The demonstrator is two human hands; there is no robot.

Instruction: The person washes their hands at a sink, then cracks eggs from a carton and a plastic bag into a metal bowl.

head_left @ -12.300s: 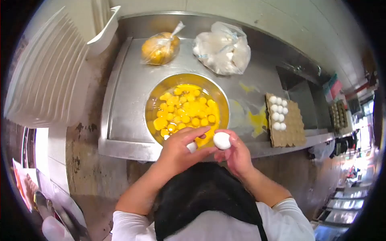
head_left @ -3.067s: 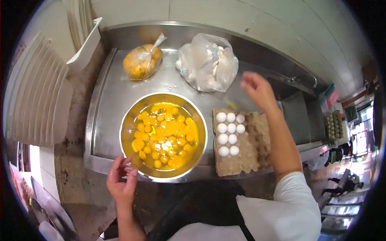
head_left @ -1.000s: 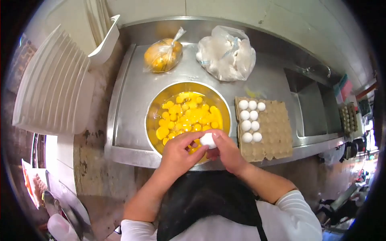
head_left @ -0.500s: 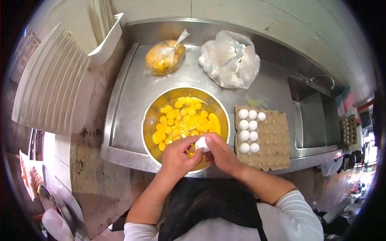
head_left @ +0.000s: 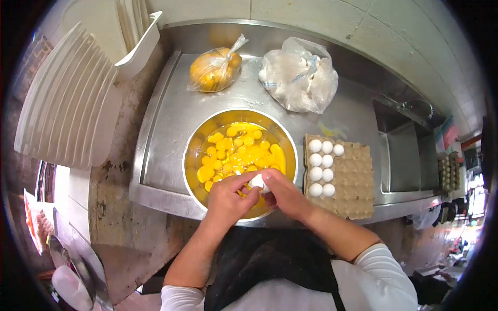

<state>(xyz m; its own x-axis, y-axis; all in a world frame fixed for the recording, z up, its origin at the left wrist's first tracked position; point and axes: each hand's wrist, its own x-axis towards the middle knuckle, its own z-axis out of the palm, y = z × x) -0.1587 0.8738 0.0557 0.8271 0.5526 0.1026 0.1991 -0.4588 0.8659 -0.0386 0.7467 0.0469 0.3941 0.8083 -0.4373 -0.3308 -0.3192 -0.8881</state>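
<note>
We held a white egg [head_left: 258, 181] between both hands just below the middle of the frame, over the near edge of the steel bowl [head_left: 193, 141]. Our left hand [head_left: 226, 198] had its grip clenched on the egg's left side, thumb and fingers pressed against the shell; our right hand [head_left: 287, 194] gripped the right side the same way, fingertips meeting the left hand's. Whether the shell was already split, we could not tell.

The bowl sat at the centre of the frame on the steel tabletop [head_left: 166, 135] and held many yolks [head_left: 236, 153] in raw egg liquid. Just to its right lay a cardboard egg tray [head_left: 353, 176] with eight white eggs [head_left: 321, 168] in its left columns. At the upper centre, a tied plastic bag of yolks [head_left: 213, 70] lay beside a tied plastic bag of eggshells [head_left: 301, 78]. A stack of white trays [head_left: 65, 103] filled the upper left, and a sink [head_left: 402, 155] sat at the right.
</note>
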